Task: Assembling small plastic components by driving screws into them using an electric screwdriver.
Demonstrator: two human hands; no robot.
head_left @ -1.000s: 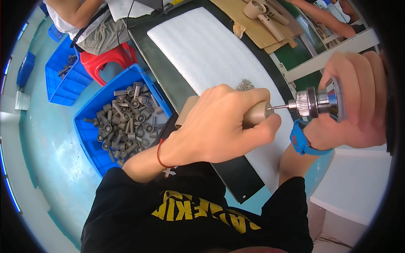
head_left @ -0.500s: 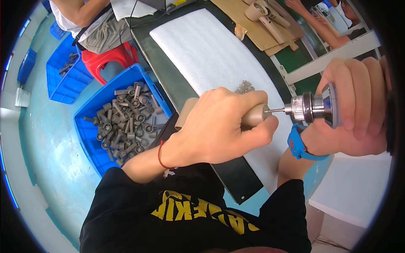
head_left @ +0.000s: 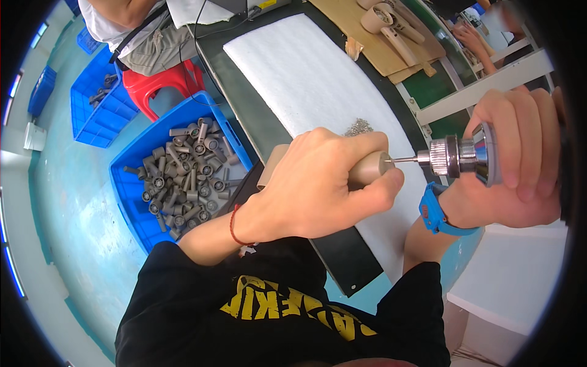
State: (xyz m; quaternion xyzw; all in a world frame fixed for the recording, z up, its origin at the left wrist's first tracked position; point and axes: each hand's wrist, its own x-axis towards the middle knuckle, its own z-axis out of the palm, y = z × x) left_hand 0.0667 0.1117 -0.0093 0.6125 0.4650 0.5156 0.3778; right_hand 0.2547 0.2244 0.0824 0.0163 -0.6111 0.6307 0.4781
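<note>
My left hand (head_left: 324, 183) is closed around a tan hair-dryer-shaped housing (head_left: 370, 169). The end of its handle sticks out between thumb and forefinger, and part of its wider head shows behind the hand. From the right, my right hand (head_left: 520, 147) grips an electric screwdriver (head_left: 455, 156) with a knurled metal collar. Its thin bit meets the end face of the handle; any screw there is too small to make out. A heap of small screws (head_left: 359, 127) lies just beyond my left hand on a white foam sheet (head_left: 306, 67).
Left of the dark workbench (head_left: 348, 263) stands a blue bin (head_left: 137, 217) full of similar housings. Farther off are another blue bin (head_left: 101, 125) and a red stool (head_left: 160, 85) with a seated person. More housings (head_left: 391, 33) lie on cardboard (head_left: 342, 18). A white metal frame (head_left: 483, 85) stands right.
The background has shifted slightly right in the picture. Both hands keep their grips, with the bit still at the handle's end. The person at the far right has shifted position.
</note>
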